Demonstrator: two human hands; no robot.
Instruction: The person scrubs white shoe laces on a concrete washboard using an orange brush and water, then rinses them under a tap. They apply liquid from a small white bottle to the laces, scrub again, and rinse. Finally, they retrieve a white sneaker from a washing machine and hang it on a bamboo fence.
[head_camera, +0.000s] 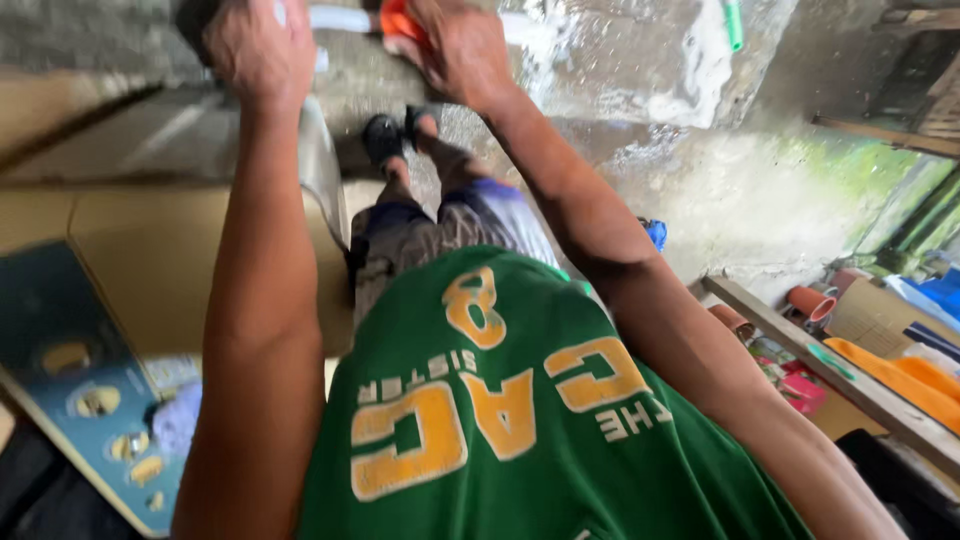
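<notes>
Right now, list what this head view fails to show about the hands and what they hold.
- Left hand: its back hides the fingers and whatever it grips.
- White pipe: cut off by the top edge, ends hidden behind both hands.
- Orange object under the right hand: mostly covered, kind unclear.
- Whole view: motion blur.

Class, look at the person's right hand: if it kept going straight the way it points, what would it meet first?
Probably the orange object that the right hand is already touching, on the white pipe; depth is unclear.
</notes>
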